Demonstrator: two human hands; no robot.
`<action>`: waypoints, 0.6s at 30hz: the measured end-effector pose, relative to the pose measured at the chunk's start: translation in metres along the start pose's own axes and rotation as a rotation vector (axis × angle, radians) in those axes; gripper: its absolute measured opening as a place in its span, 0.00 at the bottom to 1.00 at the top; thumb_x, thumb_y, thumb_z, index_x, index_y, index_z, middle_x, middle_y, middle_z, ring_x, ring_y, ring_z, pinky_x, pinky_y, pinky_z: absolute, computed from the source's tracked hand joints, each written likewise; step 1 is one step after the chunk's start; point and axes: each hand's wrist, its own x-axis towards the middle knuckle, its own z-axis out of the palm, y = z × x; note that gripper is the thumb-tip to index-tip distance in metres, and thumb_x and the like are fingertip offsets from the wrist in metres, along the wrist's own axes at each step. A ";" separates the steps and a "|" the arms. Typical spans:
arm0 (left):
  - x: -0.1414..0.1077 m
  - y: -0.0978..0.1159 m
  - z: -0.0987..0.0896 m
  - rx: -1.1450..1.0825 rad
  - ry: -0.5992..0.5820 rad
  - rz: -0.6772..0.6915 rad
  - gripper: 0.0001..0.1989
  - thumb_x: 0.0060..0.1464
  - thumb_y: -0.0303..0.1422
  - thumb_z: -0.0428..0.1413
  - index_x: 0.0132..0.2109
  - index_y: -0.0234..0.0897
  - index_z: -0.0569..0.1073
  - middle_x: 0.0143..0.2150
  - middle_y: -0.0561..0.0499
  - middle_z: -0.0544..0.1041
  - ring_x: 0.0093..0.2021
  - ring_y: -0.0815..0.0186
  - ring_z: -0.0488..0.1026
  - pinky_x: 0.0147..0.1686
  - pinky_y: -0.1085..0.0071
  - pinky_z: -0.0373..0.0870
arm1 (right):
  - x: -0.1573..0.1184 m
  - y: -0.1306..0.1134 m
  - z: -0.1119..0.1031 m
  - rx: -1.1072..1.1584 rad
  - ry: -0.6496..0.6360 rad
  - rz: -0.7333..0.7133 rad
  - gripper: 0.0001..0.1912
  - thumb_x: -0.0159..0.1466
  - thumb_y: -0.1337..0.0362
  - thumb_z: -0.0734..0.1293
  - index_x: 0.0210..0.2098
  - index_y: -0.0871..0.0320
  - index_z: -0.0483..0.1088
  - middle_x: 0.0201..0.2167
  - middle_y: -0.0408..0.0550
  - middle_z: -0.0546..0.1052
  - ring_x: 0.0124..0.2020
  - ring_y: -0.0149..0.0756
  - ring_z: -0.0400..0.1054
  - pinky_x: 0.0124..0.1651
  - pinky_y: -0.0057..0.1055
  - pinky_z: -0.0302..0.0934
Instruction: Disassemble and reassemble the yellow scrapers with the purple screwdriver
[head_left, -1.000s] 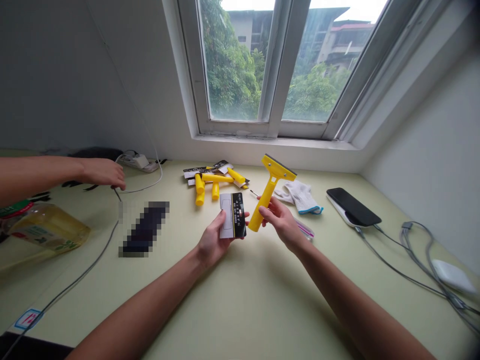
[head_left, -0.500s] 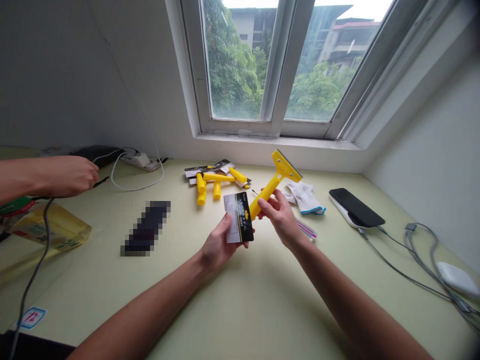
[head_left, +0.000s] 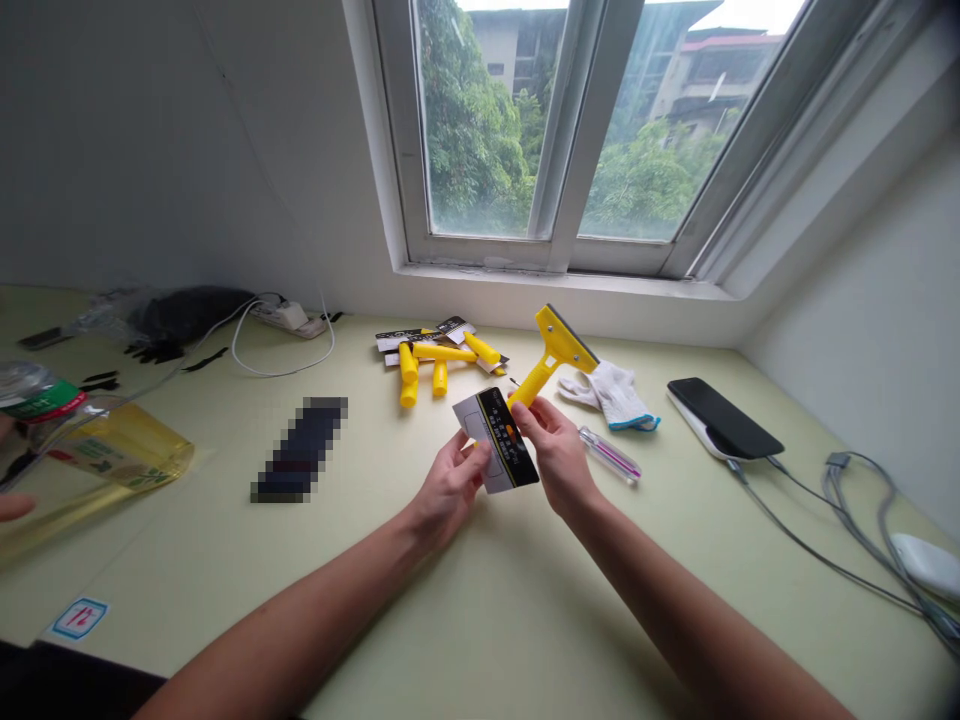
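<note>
Largest first: window (head_left: 589, 150) at the back; below it the pale green tabletop (head_left: 487, 620), bearing a bottle of yellow liquid (head_left: 127, 450) at left and a phone (head_left: 724, 415) at right. Part of another person's hand (head_left: 15, 508) enters at the left edge.

Centre: 2 hands raised over the tabletop, 1 item in each. Behind them lies a heap of yellow handles and cards (head_left: 442, 354); pale gloves (head_left: 619, 397) and a clear-handled tool (head_left: 610, 455) lie to the right.

Step in hand, as judged: scraper and card handled together, brought close for sorting out how 1 sits against the other. The next move seems to call for a firm hold on the handle and a light turn of the card by the left fingers, without creasing it.

Yellow scraper (head_left: 559, 343): in the right hand (head_left: 561, 458), tilted, broad head up and toward the window. Right thumb and fingers closed around the lower handle; head well clear of them.

Card (head_left: 504, 452): in the left hand (head_left: 446, 495), slanted, black strip toward the right hand. Left thumb lies on the near face, fingers behind, pinched together on the card.

Smallest: the card's upper corner overlaps the handle's low end in this view. Contact there: cannot tell. Orange patch at the card's slot: handle behind or print, unclear.
</note>
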 end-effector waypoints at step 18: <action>-0.006 0.006 -0.004 -0.060 -0.007 -0.031 0.15 0.53 0.29 0.61 0.48 0.37 0.75 0.50 0.43 0.76 0.49 0.56 0.73 0.50 0.55 0.68 | -0.006 -0.019 -0.004 0.214 -0.207 0.236 0.15 0.55 0.58 0.73 0.41 0.54 0.72 0.40 0.45 0.77 0.41 0.38 0.71 0.42 0.32 0.64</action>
